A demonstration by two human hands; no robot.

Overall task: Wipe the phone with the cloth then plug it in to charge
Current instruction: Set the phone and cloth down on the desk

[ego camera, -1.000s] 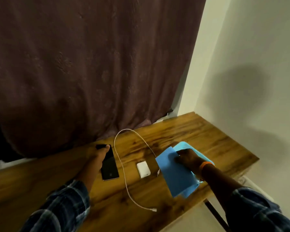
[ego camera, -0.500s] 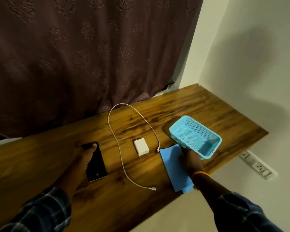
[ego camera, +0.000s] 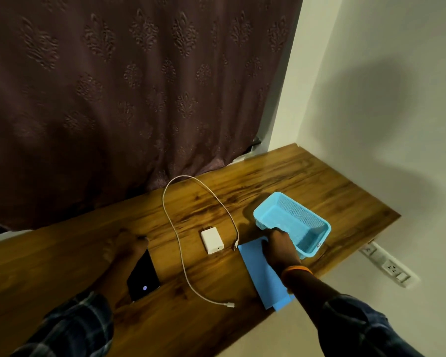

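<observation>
Phone (ego camera: 144, 275): lies flat, screen up, near the front edge of the tabletop (ego camera: 307, 181), left of centre. The left hand (ego camera: 125, 247) rests on its far end; whether the fingers curl round the edge cannot be told. The right hand (ego camera: 278, 249) presses down on the blue cloth (ego camera: 258, 269), which overhangs the front edge just beside the blue mesh basket (ego camera: 292, 221). Handling judgement: the phone is rigid, smooth and probably slippery; take hold by the long side edges, not the glass. The cloth is soft, light and thin; pinch it anywhere. The white charging cable (ego camera: 180, 253) loops between phone and white charger block (ego camera: 212, 240), its free plug near the front edge. Open room remains toward the back right corner; the wall socket (ego camera: 390, 266) sits below the right edge.
</observation>
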